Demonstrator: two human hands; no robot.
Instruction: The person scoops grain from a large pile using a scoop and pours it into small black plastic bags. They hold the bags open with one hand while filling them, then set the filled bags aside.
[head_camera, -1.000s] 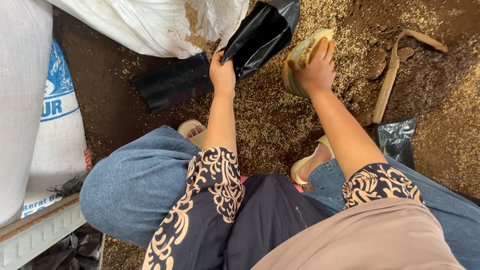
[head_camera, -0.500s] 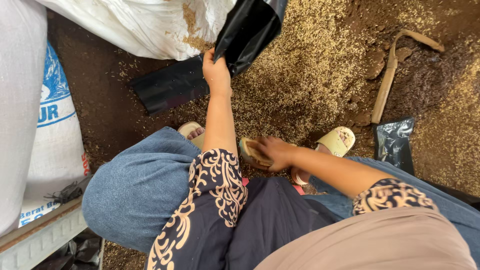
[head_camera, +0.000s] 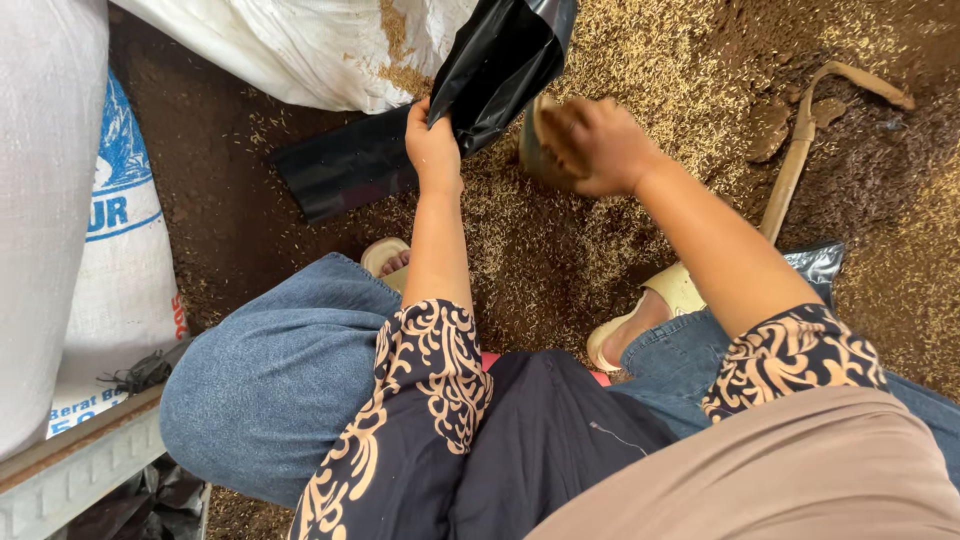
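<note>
- I count two hands of my own in view: the left hand (head_camera: 434, 148) and the right hand (head_camera: 590, 140), both stretched forward over the ground.
- My left hand is clenched on the edge of one black plastic bag (head_camera: 495, 70), pinching its rim between thumb and fingers so the bag hangs up and away from the hand toward the top of the view.
- My right hand is curled around one small scoop-like object (head_camera: 537, 150), tan and dusty; its exact shape is blurred, so I can only say the fingers wrap it with the palm turned down.
- The scoop sits just right of the bag's lower edge, close to it; whether they touch I cannot tell. The two hands are near each other, the bag's rim between them.
- One flat black sheet (head_camera: 345, 175) lies on the ground just left of my left hand.
- Loose husks (head_camera: 640, 60) cover the brown soil beneath and beyond both hands.
- One wooden-handled tool (head_camera: 800, 130) lies on the ground right of my right arm, well apart from the bag.
- I see two pale sandals: one (head_camera: 385, 255) below my left wrist, one (head_camera: 660, 300) under my right forearm.
- Two white sacks: one (head_camera: 300, 50) behind the bag, one with blue print (head_camera: 120, 230) at far left.
</note>
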